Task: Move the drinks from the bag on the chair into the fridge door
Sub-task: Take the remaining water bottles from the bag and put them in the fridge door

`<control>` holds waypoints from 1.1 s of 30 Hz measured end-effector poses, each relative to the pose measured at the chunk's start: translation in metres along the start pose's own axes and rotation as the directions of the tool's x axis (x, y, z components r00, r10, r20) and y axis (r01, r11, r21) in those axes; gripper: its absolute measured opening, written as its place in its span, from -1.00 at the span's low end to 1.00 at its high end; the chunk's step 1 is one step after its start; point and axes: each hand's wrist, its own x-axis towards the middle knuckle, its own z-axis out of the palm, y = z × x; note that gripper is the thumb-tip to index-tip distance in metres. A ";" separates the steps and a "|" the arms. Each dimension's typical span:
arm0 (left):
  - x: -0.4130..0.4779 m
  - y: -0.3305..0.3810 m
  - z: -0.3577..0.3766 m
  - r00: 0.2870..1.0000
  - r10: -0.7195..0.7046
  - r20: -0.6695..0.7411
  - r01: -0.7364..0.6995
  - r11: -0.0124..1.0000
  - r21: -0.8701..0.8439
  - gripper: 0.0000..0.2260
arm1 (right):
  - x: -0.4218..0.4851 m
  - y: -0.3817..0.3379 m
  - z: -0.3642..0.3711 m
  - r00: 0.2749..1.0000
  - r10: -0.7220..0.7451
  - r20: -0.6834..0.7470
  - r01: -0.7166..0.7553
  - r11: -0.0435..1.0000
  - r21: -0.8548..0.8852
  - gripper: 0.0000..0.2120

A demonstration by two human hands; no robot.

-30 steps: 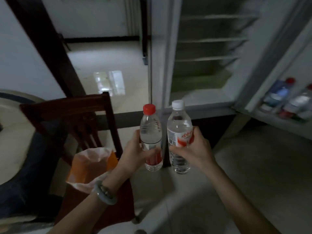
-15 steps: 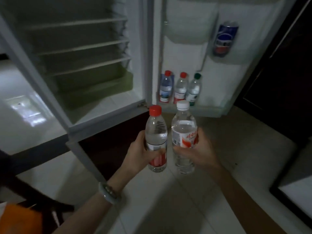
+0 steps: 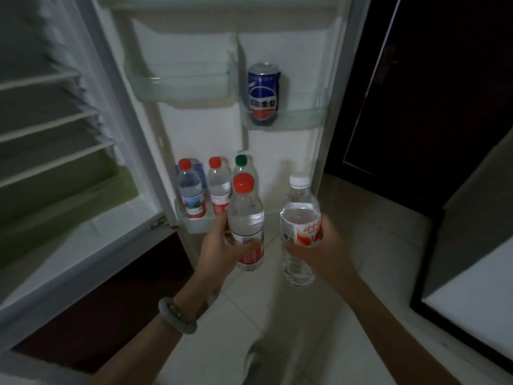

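Note:
My left hand grips a clear water bottle with a red cap, held upright just in front of the fridge door's bottom shelf. My right hand grips a second clear bottle with a white cap, upright and to the right of the first. On that bottom shelf stand three bottles: two red-capped and one green-capped, partly hidden behind the bottle in my left hand. A blue cola can sits in an upper right door shelf. The bag and chair are out of view.
The open fridge body with wire shelves and a green drawer fills the left. An upper left door shelf holds nothing. A dark wooden door and a dark-edged cabinet stand right. Pale floor tiles lie below.
The view has swung further right and closer to the fridge door. Both hands with their bottles have moved toward the bottom door shelf and spread slightly apart.

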 end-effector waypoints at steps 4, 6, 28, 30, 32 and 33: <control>0.063 0.001 0.023 1.000 0.023 0.015 -0.022 0.999 -0.032 -0.45 | 0.056 0.002 -0.006 0.999 -0.027 -0.035 0.026 1.000 -0.018 -0.47; 0.090 0.000 0.032 0.997 0.056 0.044 -0.056 0.998 0.005 -0.47 | 0.082 0.002 -0.008 0.998 -0.034 -0.059 0.032 0.999 -0.043 -0.46; 0.189 -0.051 0.123 0.958 -0.144 -0.247 0.189 0.967 0.168 -0.56 | 0.246 0.073 0.020 1.000 -0.021 -0.016 0.022 0.999 0.040 -0.32; 0.190 -0.060 0.128 0.949 -0.153 -0.275 0.205 0.964 0.171 -0.55 | 0.252 0.079 0.025 1.000 -0.012 0.003 0.012 1.000 0.024 -0.28; 0.191 -0.067 0.133 0.939 -0.152 -0.307 0.219 0.956 0.196 -0.52 | 0.255 0.083 0.029 1.000 -0.006 0.024 0.005 1.000 0.007 -0.30; 0.192 -0.071 0.135 0.931 -0.166 -0.325 0.236 0.953 0.190 -0.50 | 0.256 0.085 0.030 1.000 0.005 0.024 -0.005 1.000 -0.009 -0.30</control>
